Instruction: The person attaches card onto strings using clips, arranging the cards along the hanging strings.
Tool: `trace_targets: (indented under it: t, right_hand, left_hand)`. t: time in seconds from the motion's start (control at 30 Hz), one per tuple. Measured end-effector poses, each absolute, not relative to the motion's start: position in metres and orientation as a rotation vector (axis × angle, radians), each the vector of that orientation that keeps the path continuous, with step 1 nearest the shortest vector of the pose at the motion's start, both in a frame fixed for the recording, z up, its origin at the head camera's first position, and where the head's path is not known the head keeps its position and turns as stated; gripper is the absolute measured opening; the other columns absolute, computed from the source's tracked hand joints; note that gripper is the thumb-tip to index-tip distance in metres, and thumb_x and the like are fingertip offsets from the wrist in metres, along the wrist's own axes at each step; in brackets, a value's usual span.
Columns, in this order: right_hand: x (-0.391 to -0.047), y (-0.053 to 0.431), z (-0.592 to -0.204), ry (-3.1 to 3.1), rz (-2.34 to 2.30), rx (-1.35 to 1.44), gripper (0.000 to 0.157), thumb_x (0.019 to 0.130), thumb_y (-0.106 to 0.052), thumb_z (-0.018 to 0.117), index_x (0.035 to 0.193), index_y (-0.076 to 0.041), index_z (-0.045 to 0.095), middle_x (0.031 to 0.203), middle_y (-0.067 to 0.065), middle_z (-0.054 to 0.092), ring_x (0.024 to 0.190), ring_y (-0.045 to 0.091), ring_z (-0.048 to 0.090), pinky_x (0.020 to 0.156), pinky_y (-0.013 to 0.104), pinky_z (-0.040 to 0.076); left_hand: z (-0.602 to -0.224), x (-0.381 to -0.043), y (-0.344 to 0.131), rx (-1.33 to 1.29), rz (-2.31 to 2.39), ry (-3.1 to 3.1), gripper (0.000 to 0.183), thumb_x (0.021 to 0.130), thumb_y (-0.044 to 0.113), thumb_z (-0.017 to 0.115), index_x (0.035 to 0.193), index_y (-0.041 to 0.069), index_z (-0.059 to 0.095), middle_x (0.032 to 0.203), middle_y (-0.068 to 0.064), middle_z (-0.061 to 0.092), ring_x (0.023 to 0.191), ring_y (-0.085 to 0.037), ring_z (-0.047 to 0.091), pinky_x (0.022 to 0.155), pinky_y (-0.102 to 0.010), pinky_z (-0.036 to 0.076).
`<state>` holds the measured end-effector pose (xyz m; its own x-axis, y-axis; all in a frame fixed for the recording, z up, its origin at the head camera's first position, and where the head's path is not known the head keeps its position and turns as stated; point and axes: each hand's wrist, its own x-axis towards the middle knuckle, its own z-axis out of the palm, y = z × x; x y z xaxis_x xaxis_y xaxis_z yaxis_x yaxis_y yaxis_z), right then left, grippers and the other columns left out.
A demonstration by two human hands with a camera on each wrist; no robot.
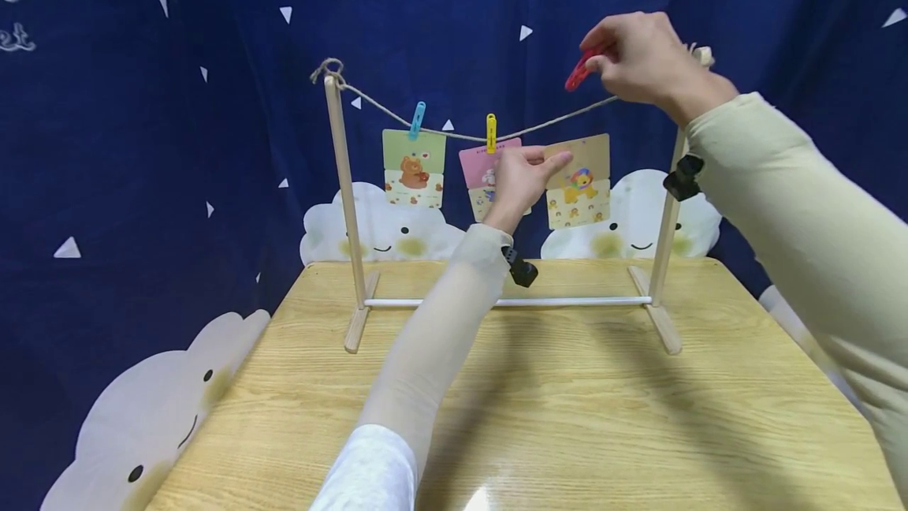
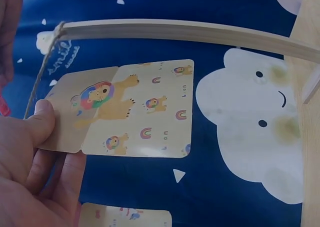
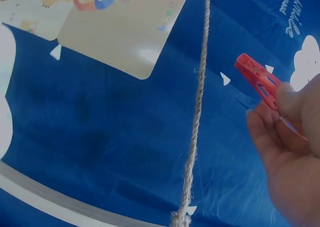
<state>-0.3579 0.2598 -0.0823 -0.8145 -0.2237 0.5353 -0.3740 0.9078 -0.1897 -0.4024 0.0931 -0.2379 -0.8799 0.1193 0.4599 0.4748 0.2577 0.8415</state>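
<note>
My left hand [image 1: 523,180] pinches the brown-and-cream lion card [image 1: 578,180] by its left edge, thumb in front, just below the sagging twine [image 1: 556,124]. In the left wrist view the lion card [image 2: 135,109] shows a rainbow-maned lion and small rainbows. Above the twine, my right hand [image 1: 649,54] holds a red clothespin [image 1: 583,69] between thumb and fingers; its tip points down to the left. The right wrist view shows the red clothespin [image 3: 257,79] apart from the twine. A pink card [image 1: 477,166], partly hidden behind my left hand, hangs from a yellow clothespin [image 1: 491,132].
A green bear card [image 1: 414,168] hangs at left from a blue clothespin [image 1: 417,120]. The twine runs between two wooden posts [image 1: 343,188], joined low down by a white rod [image 1: 574,301]. The stand is on a wooden table [image 1: 638,416] before a dark blue curtain [image 1: 177,180].
</note>
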Motion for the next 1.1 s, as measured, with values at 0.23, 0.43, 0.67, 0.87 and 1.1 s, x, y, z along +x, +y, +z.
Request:
trace_targets:
  t: [0.23,0.43,0.67,0.87,1.1]
  right_hand:
    - [-0.362,0.256,-0.084,-2.597,0.356,0.452,0.037,0.101,0.003,0.052,0.135,0.0,0.063,0.125,0.024,0.065,0.103,0.036,0.057,0.093,0.042,0.055]
    - [-0.363,0.257,-0.086,-2.624,0.372,0.458,0.043,0.093,0.012,0.051,0.132,0.001,0.066,0.123,0.024,0.066,0.102,0.035,0.057,0.084,0.031,0.053]
    - [-0.365,0.256,-0.086,-2.632,0.353,0.465,0.04,0.091,0.012,0.053,0.125,0.0,0.069,0.118,0.023,0.069,0.098,0.033,0.059,0.07,0.014,0.042]
    - [-0.366,0.255,-0.091,-2.603,0.303,0.506,0.036,0.09,0.014,0.055,0.12,0.003,0.071,0.113,0.025,0.071,0.095,0.034,0.063,0.078,0.028,0.054]
    - [-0.368,0.254,-0.096,-2.583,0.277,0.545,0.032,0.09,0.014,0.058,0.116,0.004,0.073,0.111,0.025,0.072,0.093,0.034,0.064,0.084,0.044,0.056]
  left_hand:
    - [-0.237,-0.406,0.095,-0.507,-1.661,-2.229,0.033,0.089,0.045,0.079,0.081,0.013,0.078,0.055,0.005,0.043,0.051,-0.009,0.04,0.045,-0.025,0.023]
    - [-0.236,-0.408,0.096,-0.461,-1.68,-2.241,0.03,0.088,0.045,0.079,0.087,0.015,0.081,0.058,0.004,0.05,0.056,-0.009,0.048,0.045,-0.024,0.026]
    - [-0.236,-0.409,0.096,-0.456,-1.65,-2.227,0.03,0.088,0.044,0.08,0.082,0.015,0.079,0.057,0.004,0.048,0.055,-0.009,0.047,0.045,-0.024,0.027]
    - [-0.236,-0.409,0.098,-0.462,-1.623,-2.23,0.029,0.088,0.045,0.08,0.084,0.016,0.08,0.06,0.004,0.055,0.057,-0.009,0.051,0.045,-0.023,0.028]
    - [-0.234,-0.408,0.099,-0.437,-1.638,-2.235,0.028,0.088,0.044,0.08,0.091,0.017,0.083,0.069,0.005,0.066,0.062,-0.009,0.055,0.046,-0.023,0.029]
